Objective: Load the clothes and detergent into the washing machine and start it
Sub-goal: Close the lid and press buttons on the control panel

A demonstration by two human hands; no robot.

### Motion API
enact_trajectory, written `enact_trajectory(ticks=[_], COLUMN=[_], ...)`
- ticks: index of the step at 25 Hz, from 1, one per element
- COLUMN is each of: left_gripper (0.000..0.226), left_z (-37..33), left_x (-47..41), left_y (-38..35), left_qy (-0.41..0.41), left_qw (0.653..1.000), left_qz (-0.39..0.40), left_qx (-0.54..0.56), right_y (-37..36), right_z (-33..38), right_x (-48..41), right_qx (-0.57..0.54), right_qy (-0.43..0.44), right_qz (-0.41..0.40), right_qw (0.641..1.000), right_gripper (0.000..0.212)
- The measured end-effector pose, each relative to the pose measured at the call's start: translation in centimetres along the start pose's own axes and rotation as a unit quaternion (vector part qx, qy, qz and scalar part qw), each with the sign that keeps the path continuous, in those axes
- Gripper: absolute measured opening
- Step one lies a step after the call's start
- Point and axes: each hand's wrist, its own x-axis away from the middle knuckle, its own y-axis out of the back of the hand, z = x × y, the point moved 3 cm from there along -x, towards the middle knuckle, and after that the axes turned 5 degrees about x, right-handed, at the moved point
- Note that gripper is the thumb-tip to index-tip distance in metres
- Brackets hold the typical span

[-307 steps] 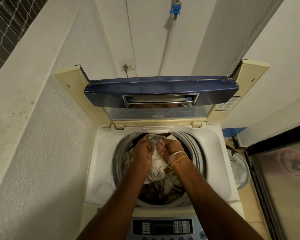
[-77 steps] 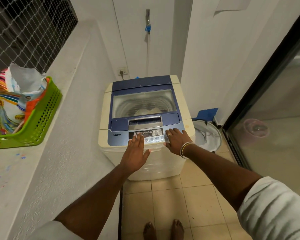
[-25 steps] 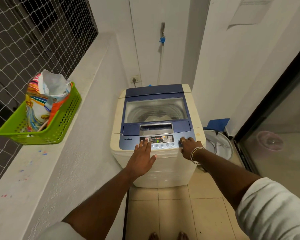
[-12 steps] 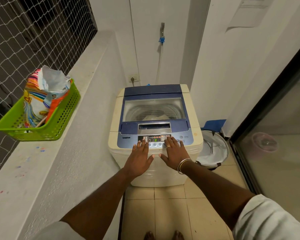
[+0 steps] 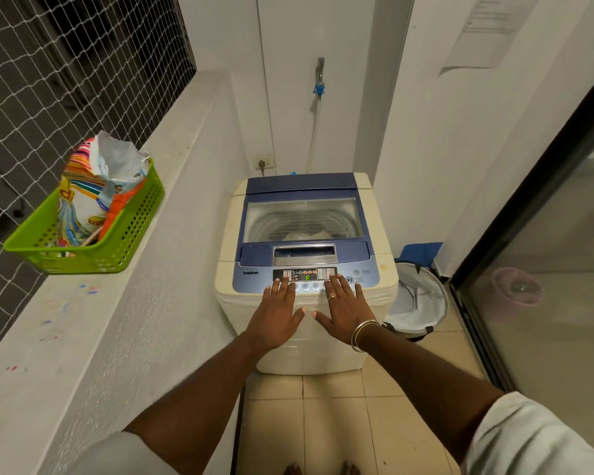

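The cream top-loading washing machine (image 5: 306, 347) stands ahead with its blue lid (image 5: 304, 186) down. Pale clothes (image 5: 306, 234) show through the lid's clear window. The control panel (image 5: 306, 275) is lit with a green character and red lights. My left hand (image 5: 276, 311) lies flat with straight fingers at the panel's left edge. My right hand (image 5: 343, 308) lies flat beside it, fingertips on the panel's right buttons. A colourful detergent bag (image 5: 96, 190) stands open in a green basket (image 5: 131, 231) on the ledge at left.
A white laundry hamper (image 5: 422, 303) sits on the floor right of the machine, with a blue item (image 5: 422, 253) behind it. A glass sliding door (image 5: 546, 269) lines the right side. A netted opening (image 5: 66, 63) tops the left ledge. Tiled floor (image 5: 323, 423) lies below.
My right hand slid left from the panel's right end to lie flat near my left hand. The left hand stayed on the panel. The lid was shut since the earliest frame.
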Motion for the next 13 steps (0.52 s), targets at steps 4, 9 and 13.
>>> enact_trajectory(ticks=[4, 9, 13], left_gripper=[0.07, 0.07, 0.07], left_z=[-0.2, -0.1, 0.1], left_x=[0.7, 1.4, 2.0], left_y=[0.4, 0.7, 0.8], left_qy=[0.0, -0.007, -0.006], left_qw=[1.0, 1.0, 1.0], left_qz=[-0.005, -0.012, -0.011], left_qx=[0.007, 0.007, 0.007], right_y=[0.5, 0.6, 0.8], right_z=[0.6, 1.0, 1.3], right_x=[0.3, 0.3, 0.4], right_qx=[0.0, 0.007, 0.015], right_qy=[0.009, 0.013, 0.014], right_qz=[-0.007, -0.005, -0.006], right_qw=[1.0, 1.0, 1.0], right_gripper=[0.091, 0.09, 0.084])
